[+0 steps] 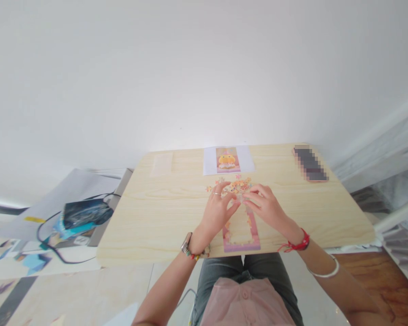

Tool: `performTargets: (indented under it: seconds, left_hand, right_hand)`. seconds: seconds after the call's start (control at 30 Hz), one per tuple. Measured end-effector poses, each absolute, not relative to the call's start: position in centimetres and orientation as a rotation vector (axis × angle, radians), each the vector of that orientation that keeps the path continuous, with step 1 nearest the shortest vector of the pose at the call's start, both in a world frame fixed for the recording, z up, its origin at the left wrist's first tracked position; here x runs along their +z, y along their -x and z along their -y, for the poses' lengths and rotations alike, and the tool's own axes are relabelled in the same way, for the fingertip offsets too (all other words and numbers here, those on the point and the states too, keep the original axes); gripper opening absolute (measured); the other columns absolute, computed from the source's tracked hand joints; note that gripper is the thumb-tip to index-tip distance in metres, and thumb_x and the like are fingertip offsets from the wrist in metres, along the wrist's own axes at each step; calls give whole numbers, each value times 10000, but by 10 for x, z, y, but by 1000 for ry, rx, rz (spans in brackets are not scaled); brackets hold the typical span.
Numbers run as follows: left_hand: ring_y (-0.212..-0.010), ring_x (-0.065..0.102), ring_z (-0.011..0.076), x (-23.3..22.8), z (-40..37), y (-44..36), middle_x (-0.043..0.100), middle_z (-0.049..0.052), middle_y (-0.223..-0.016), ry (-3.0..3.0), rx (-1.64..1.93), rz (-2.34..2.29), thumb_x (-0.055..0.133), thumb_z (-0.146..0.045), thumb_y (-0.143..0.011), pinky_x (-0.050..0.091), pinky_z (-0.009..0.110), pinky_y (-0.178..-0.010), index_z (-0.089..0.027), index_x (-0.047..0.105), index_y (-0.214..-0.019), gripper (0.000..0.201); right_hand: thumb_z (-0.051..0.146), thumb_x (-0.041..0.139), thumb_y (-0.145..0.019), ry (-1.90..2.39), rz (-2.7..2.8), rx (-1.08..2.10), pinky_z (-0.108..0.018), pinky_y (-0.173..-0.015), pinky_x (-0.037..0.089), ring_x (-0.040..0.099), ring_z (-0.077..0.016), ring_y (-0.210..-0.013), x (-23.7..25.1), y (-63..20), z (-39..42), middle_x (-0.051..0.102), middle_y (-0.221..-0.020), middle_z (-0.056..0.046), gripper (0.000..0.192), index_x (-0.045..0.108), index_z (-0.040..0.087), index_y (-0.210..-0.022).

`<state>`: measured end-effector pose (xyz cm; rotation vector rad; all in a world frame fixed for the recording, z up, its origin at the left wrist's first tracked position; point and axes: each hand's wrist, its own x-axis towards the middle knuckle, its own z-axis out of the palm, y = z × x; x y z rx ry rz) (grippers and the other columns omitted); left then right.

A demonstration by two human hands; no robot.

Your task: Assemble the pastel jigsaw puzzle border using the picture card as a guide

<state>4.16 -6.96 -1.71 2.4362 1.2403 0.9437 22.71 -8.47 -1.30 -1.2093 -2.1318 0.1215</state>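
Note:
A partly joined jigsaw puzzle [241, 247] lies near the table's front edge, its pink and purple border surrounding bare wood. Just beyond it, loose jigsaw pieces [240, 184] are heaped in orange, pink and pale colours, with a few scattered to the left. My left hand [220, 208] reaches in over the top left of the border, thumb and forefinger bent together. From the other side comes my right hand [265, 206], fingers pinched. Their fingertips nearly meet at a small pale jigsaw piece [240, 198], mostly covered by the fingers. The border's upper part is partly hidden by my hands.
A white sheet with a printed picture [228, 160] of a yellow character lies at the back. To its left is a translucent rectangle [162, 164]. A phone [310, 164], blurred out, rests at back right. Left of the table stands a box [104, 222] with bags and cords.

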Motion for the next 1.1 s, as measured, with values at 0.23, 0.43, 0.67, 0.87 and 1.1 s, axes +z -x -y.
performTargets:
  seconds: [0.23, 0.43, 0.67, 0.87, 1.1]
  left_hand:
    - [-1193, 387, 286, -28, 72, -44, 403, 112, -1241, -2541, 846, -1223, 582, -228, -789, 412, 478, -956, -187, 584, -848, 72]
    - [-1190, 391, 285, -34, 74, -45, 419, 104, -1232, -2524, 793, -1245, 592, -224, -780, 417, 490, -955, -199, 595, -847, 72]
    - [-1191, 398, 280, -38, 71, -47, 436, 110, -1233, -2476, 773, -1296, 589, -219, -785, 416, 485, -956, -195, 613, -847, 70]
    - [-1166, 413, 287, -38, 63, -34, 433, 124, -1232, -2501, 768, -1374, 604, -230, -775, 411, 496, -945, -186, 586, -877, 113]
    - [-1152, 418, 281, -47, 56, -5, 422, 109, -1216, -2438, 787, -1525, 612, -180, -757, 428, 485, -929, -201, 566, -908, 160]
  right_hand:
    - [202, 532, -832, 1225, 2270, 161, -345, -777, 399, 538, -185, -858, -20, -227, 84, 578, -882, -68, 121, 626, 170, -901]
    - [174, 529, -825, 1265, 2322, 222, -341, -767, 401, 544, -178, -831, -27, -229, 84, 573, -856, -54, 91, 619, 175, -838]
    - [170, 570, -792, 1319, 2348, 269, -337, -756, 412, 541, -181, -835, -29, -228, 78, 562, -851, -49, 41, 597, 173, -823]
    - [192, 574, -797, 1323, 2402, 264, -328, -751, 404, 540, -177, -823, -27, -226, 61, 561, -849, -48, 37, 598, 165, -792]
    - [234, 581, -807, 1312, 2467, 241, -328, -746, 393, 537, -180, -808, -28, -220, 48, 565, -833, -55, 106, 591, 157, -735]
